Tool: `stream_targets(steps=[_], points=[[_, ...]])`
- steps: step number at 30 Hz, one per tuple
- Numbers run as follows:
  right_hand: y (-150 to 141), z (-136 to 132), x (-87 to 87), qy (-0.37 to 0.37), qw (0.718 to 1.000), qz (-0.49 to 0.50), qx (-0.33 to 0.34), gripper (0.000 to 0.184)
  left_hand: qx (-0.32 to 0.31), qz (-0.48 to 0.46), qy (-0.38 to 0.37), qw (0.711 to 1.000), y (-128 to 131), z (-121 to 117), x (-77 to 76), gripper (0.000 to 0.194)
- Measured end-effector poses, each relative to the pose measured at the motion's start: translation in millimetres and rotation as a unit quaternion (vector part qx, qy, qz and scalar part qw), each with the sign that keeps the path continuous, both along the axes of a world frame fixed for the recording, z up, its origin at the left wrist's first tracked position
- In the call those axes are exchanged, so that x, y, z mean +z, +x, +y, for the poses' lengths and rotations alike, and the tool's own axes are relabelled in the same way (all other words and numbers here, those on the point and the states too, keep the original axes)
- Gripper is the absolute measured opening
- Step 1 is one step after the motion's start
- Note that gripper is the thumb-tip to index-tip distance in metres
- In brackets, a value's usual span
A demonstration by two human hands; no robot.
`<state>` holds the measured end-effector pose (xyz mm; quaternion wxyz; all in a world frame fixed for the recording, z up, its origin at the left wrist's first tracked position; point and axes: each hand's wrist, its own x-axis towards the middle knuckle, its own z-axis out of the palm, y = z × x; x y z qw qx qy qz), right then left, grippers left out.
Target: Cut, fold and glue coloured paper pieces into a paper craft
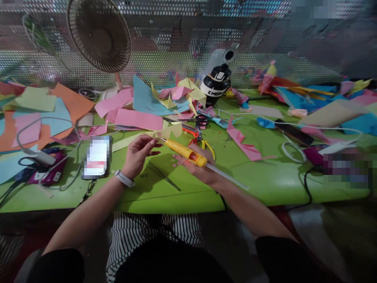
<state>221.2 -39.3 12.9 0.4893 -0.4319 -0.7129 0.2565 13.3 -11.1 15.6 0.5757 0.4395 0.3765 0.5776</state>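
Observation:
In my right hand (196, 169) is a yellow glue gun (184, 151), its nozzle aimed left and a long whitish glue stick (226, 177) jutting from its back end. My left hand (140, 151), with a pale band on the wrist, is close to the nozzle tip. Its thumb and index finger are pinched together; whatever lies between them is too small to make out. Below the hands, thin metal tweezers (163, 175) lie on the green tabletop (182, 202). Just beyond the glue gun are pliers with yellow handles (209, 148) and dark scissors (201, 121).
Coloured paper sheets (66, 100) cover the back left. A phone (96, 157) and a purple power strip (48, 169) with cables sit left. A fan (100, 33) and black bottle (216, 84) stand behind. Folded pink paper (243, 141) and a dark phone-like slab (294, 132) lie right.

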Motion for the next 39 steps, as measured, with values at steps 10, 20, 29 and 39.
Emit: stream_targets(steps=[10, 20, 29, 39], points=[[-1, 0, 3.1, 0.024, 0.999, -0.031, -0.016, 0.027, -0.005, -0.006, 0.009, 1.000, -1, 0, -0.7, 0.032], [1, 0, 0.7, 0.006, 0.999, -0.046, -0.027, 0.033, 0.008, 0.014, 0.013, 1.000, -1, 0, -0.6, 0.037], [3, 1, 0.6, 0.046, 0.995, -0.087, -0.035, 0.026, 0.017, 0.020, 0.017, 1.000, -2, 2, -1.0, 0.037], [47, 8, 3.5, 0.208, 0.950, -0.219, -0.079, 0.010, 0.038, -0.009, 0.016, 0.999, -5, 7, 2.3, 0.037]])
